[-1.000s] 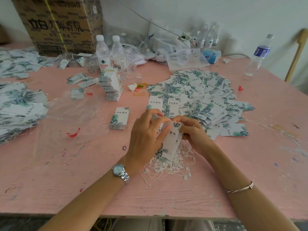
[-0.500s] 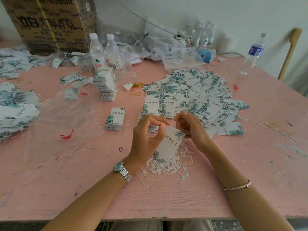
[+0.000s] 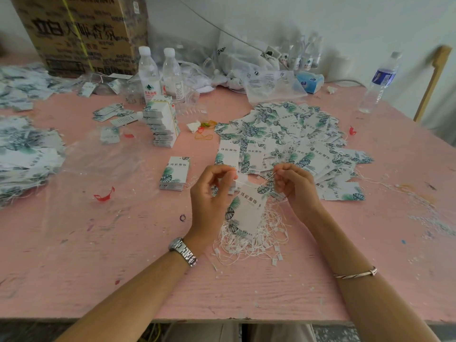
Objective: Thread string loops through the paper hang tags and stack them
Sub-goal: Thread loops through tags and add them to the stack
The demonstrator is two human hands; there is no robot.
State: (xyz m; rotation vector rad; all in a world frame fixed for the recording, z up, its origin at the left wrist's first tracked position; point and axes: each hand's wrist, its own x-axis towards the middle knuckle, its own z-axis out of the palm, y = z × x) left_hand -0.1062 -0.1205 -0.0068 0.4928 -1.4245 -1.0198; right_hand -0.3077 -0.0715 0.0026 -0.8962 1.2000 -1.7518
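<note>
Nearest, at lower centre, a tangle of string loops point(image 3: 254, 240) lies under the left hand point(image 3: 212, 193) and right hand point(image 3: 296, 191), each pinching a thin string point(image 3: 269, 178) between curled fingertips, a leaf-print hang tag point(image 3: 249, 206) hanging between them, more tags point(image 3: 291, 134) fanned out beyond.

Leaf-printed hang tag point(image 3: 247, 208) upright over loose white string loops point(image 3: 256, 239), seemingly threaded.

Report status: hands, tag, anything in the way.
Left hand, right hand both pinching string loop. Hang tag hanging between them, over string pile. Nothing blocking.
</note>
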